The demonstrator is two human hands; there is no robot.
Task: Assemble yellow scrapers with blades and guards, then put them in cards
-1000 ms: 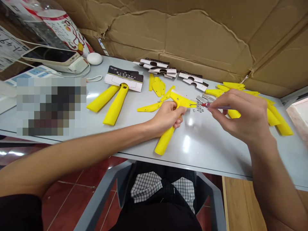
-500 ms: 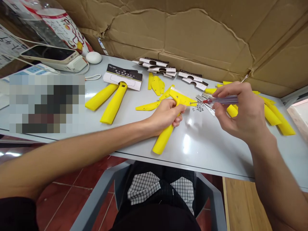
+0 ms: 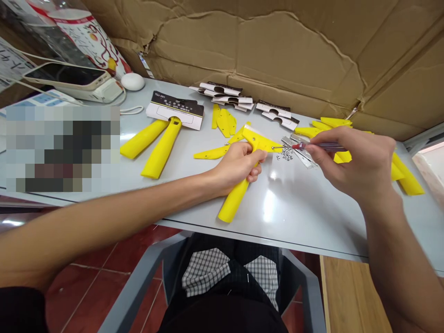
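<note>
My left hand [image 3: 239,169] is wrapped round the neck of a yellow scraper [image 3: 233,203], its handle slanting toward the table's front edge. My right hand [image 3: 360,159] grips a screwdriver [image 3: 331,146] with a clear purplish handle. The screwdriver's shaft points left, and its tip meets a small screw at the right end of the scraper's head. Just beyond lies a pile of small screws [image 3: 286,153], with flat metal blades [image 3: 301,152] beside it. Loose yellow plates [image 3: 225,122] rest behind my left hand.
Two yellow scrapers [image 3: 161,152], one under a printed card sleeve [image 3: 175,110], lie to the left. Folded card sleeves [image 3: 229,95] stand along the back, before a cardboard wall [image 3: 277,51]. More yellow handles [image 3: 409,178] lie right. A phone [image 3: 65,75] sits at the far left.
My right hand's fingers have shifted and turned on the screwdriver handle, with the hand slightly farther right. The tip stays at the screw. My left hand holds the scraper as before.
</note>
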